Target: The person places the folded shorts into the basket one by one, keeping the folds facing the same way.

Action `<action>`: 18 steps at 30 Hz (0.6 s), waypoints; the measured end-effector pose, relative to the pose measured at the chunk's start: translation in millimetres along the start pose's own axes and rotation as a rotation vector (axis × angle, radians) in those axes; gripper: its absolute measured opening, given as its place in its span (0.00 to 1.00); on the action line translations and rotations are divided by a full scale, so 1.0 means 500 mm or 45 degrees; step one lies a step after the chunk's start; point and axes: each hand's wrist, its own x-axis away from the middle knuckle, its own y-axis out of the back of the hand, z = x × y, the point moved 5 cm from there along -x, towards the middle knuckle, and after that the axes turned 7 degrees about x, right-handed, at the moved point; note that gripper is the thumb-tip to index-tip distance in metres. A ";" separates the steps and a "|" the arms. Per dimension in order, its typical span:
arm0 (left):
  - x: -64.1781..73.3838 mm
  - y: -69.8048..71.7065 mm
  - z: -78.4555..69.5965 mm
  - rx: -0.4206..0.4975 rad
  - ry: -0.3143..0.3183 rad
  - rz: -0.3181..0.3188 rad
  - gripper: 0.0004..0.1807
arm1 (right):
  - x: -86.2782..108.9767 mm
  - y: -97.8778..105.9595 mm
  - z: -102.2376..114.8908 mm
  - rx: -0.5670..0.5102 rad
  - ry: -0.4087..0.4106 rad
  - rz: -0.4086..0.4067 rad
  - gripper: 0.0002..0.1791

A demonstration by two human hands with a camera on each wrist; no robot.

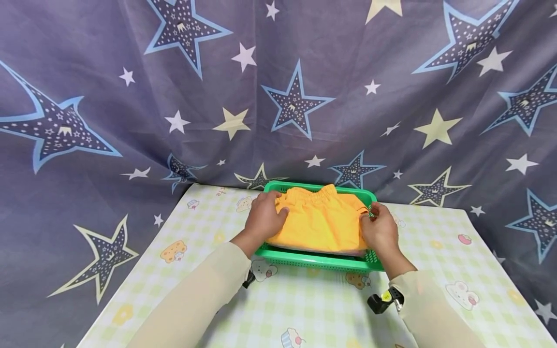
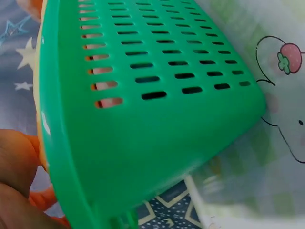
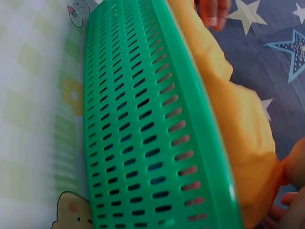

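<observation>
A pair of yellow shorts (image 1: 322, 222) with a gathered elastic waistband lies over the green plastic basket (image 1: 313, 261). My left hand (image 1: 264, 220) pinches the left side of the shorts, thumb on top. On the opposite side my right hand (image 1: 382, 234) holds the other edge between thumb and fingers. Below the front edge of the shorts, a strip of pinkish cloth (image 1: 354, 253) peeks out. In the right wrist view the yellow fabric (image 3: 248, 138) bulges above the basket's rim, and pale pink shows through the upper slots.
The basket stands near the back of a table with a green-checked cartoon tablecloth (image 1: 270, 309). A dark blue curtain (image 1: 209, 87) with stars hangs close behind. Black camera mounts are strapped at both wrists, the right one (image 1: 383, 300) hanging low over the table.
</observation>
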 end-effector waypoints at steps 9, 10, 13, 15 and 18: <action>0.014 -0.021 -0.052 -0.317 -0.363 0.136 0.27 | 0.023 -0.017 0.065 0.185 0.582 0.022 0.33; 0.016 -0.026 -0.055 -0.336 -0.379 0.168 0.28 | 0.027 -0.025 0.070 0.241 0.656 0.054 0.34; 0.018 -0.041 -0.056 -0.358 -0.383 0.273 0.30 | 0.034 -0.049 0.072 0.411 0.779 0.151 0.38; 0.020 -0.051 -0.052 -0.347 -0.348 0.344 0.32 | 0.036 -0.063 0.070 0.489 0.799 0.208 0.40; 0.020 -0.062 -0.043 -0.348 -0.296 0.424 0.34 | 0.037 -0.077 0.067 0.555 0.799 0.277 0.41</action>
